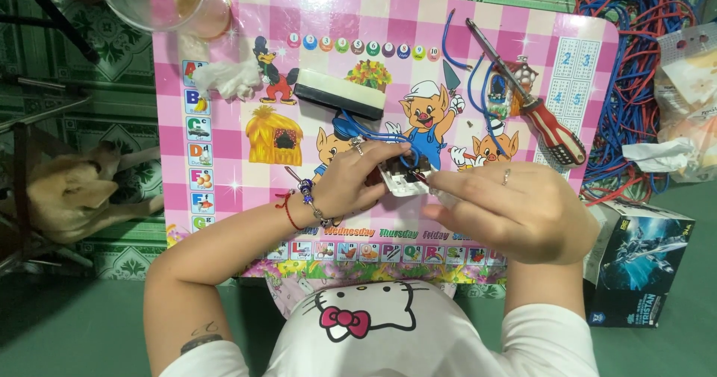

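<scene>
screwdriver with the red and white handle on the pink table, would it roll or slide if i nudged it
The screwdriver probably rolls a little: its shaft is round and thin and it lies free on the smooth pink table. The thick ribbed handle should give a sure, non-slippery grip and likely carries most of the weight. It looks stiff, so a push at one end would pivot it whole.

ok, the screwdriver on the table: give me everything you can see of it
The screwdriver lies flat on the pink checked table, up right of both hands, untouched. It has a slim grey metal shaft with the tip pointing up-left, and a thick handle in red with white stripes and a dark ribbed end pointing down-right. Loose blue wire curls beside and under the shaft. It looks whole.
</scene>
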